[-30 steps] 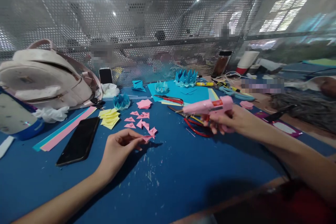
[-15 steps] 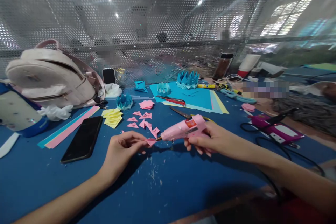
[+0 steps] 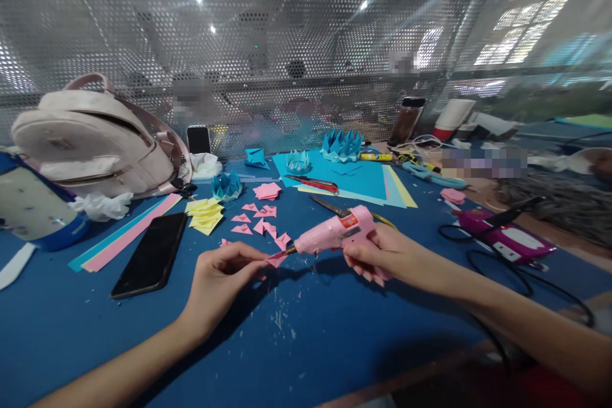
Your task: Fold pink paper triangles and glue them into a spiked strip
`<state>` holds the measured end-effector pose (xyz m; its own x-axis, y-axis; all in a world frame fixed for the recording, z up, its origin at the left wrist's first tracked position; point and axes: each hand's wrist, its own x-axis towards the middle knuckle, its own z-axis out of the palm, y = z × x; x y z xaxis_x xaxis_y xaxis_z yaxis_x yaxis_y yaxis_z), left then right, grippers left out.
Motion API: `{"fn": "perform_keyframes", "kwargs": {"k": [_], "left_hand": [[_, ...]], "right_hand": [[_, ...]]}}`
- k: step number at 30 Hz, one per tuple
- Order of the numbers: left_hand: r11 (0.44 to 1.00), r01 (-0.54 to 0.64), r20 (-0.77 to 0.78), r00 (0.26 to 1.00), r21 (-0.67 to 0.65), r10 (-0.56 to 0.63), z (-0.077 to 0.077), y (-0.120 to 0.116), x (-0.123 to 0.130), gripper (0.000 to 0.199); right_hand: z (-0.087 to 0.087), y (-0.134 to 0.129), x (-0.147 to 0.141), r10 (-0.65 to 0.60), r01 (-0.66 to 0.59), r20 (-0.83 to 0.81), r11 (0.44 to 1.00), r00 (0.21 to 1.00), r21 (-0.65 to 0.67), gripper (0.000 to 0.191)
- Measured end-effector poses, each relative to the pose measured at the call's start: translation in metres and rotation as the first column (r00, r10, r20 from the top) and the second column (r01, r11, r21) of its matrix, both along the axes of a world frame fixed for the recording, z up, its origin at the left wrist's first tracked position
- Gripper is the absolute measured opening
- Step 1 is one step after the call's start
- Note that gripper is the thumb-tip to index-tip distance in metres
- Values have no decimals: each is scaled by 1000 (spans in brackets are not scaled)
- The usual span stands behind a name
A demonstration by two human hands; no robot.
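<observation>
Left fingers (image 3: 248,251) pinch pink paper (image 3: 275,261); right fingers (image 3: 364,262) grip glue gun (image 3: 325,236), nozzle (image 3: 290,251) beside left fingers. Likely gluing; next needs steadiness.

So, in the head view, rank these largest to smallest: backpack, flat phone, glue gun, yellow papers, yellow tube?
1. Backpack
2. Flat phone and glue gun: too alike to rank, and the hand covers part of the gun
3. Yellow papers
4. Yellow tube
</observation>
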<state>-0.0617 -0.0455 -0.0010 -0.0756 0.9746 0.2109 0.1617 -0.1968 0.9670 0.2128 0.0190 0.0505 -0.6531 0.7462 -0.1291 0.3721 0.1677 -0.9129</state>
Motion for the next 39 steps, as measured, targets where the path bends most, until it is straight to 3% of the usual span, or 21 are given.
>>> {"fn": "perform_keyframes", "kwargs": {"k": [9,39], "left_hand": [[1000,-2,-42,999,20,3,-1,1,0,5],[1000,12,28,1000,14,-13,-2,1,-1,4]], "right_hand": [[-2,2,1,19,-19,26,1000,999,-10,48],[1,0,2,23,-26,52,998,998,51,53]]}}
